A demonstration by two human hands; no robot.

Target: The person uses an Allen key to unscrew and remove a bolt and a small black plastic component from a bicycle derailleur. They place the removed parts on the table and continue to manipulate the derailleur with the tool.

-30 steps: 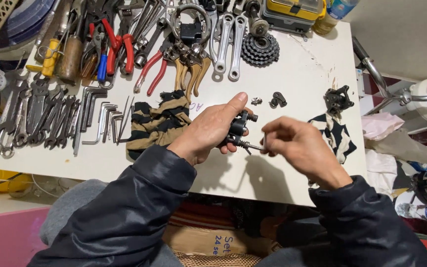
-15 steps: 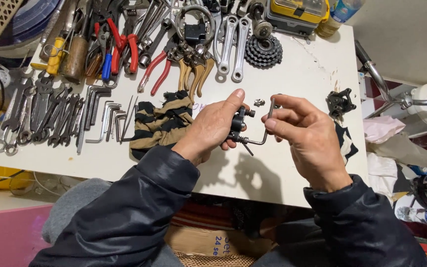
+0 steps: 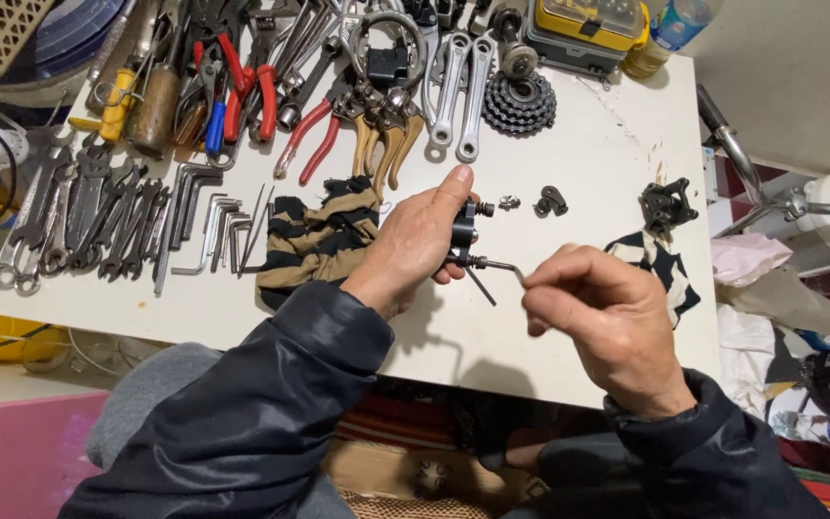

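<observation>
Left hand (image 3: 415, 245) fingers pinched the small black clamp (image 3: 462, 234); right hand (image 3: 607, 322) fingers gripped the hex key (image 3: 494, 269), which could slip off the bolt.

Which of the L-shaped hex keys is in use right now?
The hex key pinched in the right hand, its tip set in the small black part that the left hand holds. The other hex keys lie in a row on the white table.

- A yellow plastic case (image 3: 596, 27) with a clear lid and dark base is seen at the far edge of the table (image 3: 578, 173).
- A clear bottle (image 3: 676, 21) with a blue label is seen just right of it.
- A brown cardboard box (image 3: 405, 476) with dark print is seen under the table, by the knees.
</observation>
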